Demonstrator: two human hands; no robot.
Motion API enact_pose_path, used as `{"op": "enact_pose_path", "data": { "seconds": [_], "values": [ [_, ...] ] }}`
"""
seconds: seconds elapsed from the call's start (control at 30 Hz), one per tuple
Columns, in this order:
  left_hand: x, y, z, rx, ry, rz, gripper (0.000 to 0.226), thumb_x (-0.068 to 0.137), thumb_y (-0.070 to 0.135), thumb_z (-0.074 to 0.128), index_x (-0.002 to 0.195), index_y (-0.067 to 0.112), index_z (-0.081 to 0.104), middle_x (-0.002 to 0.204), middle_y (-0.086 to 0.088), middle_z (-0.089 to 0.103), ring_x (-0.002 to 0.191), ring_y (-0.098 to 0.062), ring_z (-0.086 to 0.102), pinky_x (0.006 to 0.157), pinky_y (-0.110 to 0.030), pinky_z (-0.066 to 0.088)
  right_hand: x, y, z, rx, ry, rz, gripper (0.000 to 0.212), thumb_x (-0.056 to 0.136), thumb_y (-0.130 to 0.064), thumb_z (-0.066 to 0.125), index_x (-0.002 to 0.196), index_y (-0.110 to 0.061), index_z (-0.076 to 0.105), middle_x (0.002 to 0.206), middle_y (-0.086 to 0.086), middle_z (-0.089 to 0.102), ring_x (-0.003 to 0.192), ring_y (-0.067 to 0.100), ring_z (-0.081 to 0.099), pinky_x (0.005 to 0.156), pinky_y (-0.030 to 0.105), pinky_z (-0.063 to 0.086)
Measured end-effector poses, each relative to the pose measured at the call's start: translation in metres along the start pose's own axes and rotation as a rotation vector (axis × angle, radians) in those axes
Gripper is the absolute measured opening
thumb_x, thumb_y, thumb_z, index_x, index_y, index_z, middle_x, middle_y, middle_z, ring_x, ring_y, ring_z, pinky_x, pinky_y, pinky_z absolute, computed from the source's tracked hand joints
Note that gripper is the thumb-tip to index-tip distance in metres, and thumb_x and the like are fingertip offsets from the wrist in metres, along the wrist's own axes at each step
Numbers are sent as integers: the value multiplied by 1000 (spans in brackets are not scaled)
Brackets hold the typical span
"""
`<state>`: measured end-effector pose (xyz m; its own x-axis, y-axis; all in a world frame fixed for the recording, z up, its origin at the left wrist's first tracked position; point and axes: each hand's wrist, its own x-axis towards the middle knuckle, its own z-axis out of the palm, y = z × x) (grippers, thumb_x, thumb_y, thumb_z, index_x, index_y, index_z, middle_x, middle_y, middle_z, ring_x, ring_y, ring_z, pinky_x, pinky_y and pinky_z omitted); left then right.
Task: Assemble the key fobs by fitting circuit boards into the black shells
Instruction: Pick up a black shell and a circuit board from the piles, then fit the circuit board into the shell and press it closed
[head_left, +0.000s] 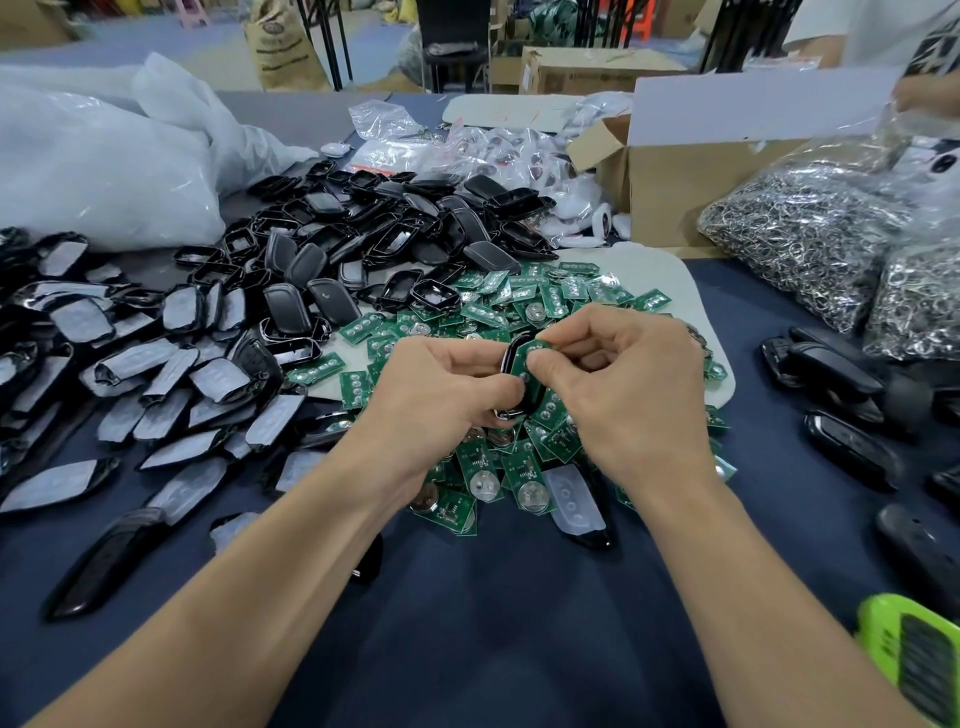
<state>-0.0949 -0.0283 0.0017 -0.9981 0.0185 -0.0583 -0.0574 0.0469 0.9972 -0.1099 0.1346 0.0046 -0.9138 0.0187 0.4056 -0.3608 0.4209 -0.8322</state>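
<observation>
Both hands are working just above the pile of green boards (524, 304) on the bench (493, 597). The left hand (441, 387) is curling its fingers (462, 358) round a black shell (525, 404), gripping it by the edges, while the right hand (636, 395) is pinching a green board (525, 366) against its hollow side. If the board is going in skewed, pressing could be bending it or leaving a corner riding on the rim, and a slipping grip would be dropping it among the loose boards. The shell's long axis is running roughly away from the person, hollow side facing up and toward the right hand.
</observation>
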Motion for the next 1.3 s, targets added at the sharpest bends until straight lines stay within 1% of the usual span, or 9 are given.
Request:
{"op": "enact_pose_path", "data": {
  "seconds": [0.07, 0.2, 0.4, 0.63, 0.83, 1.0, 1.1, 1.2, 1.3],
  "values": [
    [0, 1, 0, -14, 22, 4, 34, 82, -9, 77, 81, 24, 85, 84, -6, 81, 72, -15, 76, 61, -22, 58, -2, -2, 2, -3, 42, 12, 21, 76, -16, 90, 85, -31, 79, 66, -15, 69, 59, 0, 63, 60, 11, 52],
    [0, 1, 3, -15, 57, 28, 31, 80, -12, 76, 84, 18, 84, 84, -8, 81, 73, -20, 77, 63, -28, 62, -2, -2, 4, 24, 62, 65, 31, 73, -19, 91, 98, -32, 79, 77, -19, 70, 58, 1, 62, 58, 11, 50],
    [-1, 3, 3, 11, 99, 74, 36, 76, -11, 77, 79, 23, 85, 80, -3, 81, 68, -13, 77, 56, -17, 55, 1, 0, 6, 161, -53, 216, 22, 80, -14, 84, 82, -33, 74, 72, -14, 75, 60, 3, 68, 61, 23, 55],
    [0, 0, 2, 88, 29, 91, 24, 84, -1, 78, 91, 20, 85, 84, -4, 81, 78, -21, 80, 67, -27, 61, 0, 3, 8, 377, -34, 315, 25, 76, 3, 83, 73, -21, 74, 60, -2, 69, 48, 10, 57, 50, 23, 48],
    [7, 17, -18, 107, 233, 55, 25, 79, -3, 82, 82, 22, 83, 79, 1, 81, 71, -20, 78, 59, -25, 61, -10, -1, 25, 233, -45, 264, 11, 84, -18, 79, 83, -30, 77, 73, -8, 76, 59, 9, 68, 58, 27, 55],
    [17, 31, -69, -123, 520, -7, 20, 77, -8, 82, 74, 12, 77, 77, -10, 79, 67, -25, 78, 57, -27, 60, -27, -18, 42, -62, -216, 68, 17, 88, -13, 75, 89, -29, 81, 75, -22, 73, 72, -7, 66, 67, 5, 48],
    [21, 31, -88, -181, 599, -24, 18, 78, -7, 82, 83, 8, 73, 82, -15, 77, 69, -27, 76, 53, -26, 57, -30, -37, 59, -183, -315, -71, 17, 89, -11, 73, 94, -26, 82, 86, -15, 72, 80, 2, 60, 74, 13, 43],
    [22, 29, -98, -197, 623, -18, 17, 78, -6, 82, 86, 6, 73, 87, -17, 76, 68, -25, 75, 53, -26, 57, -34, -59, 80, -259, -380, -196, 16, 87, -10, 74, 92, -22, 83, 73, -19, 54, 91, 15, 53, 75, 21, 34],
    [21, 26, -100, -220, 621, -22, 17, 78, -7, 81, 83, 6, 72, 84, -15, 76, 67, -24, 74, 54, -25, 57, -39, -70, 92, -269, -506, -246, 8, 82, -18, 79, 83, -24, 84, 67, -14, 57, 90, 18, 54, 83, 27, 43]
  ]
}}
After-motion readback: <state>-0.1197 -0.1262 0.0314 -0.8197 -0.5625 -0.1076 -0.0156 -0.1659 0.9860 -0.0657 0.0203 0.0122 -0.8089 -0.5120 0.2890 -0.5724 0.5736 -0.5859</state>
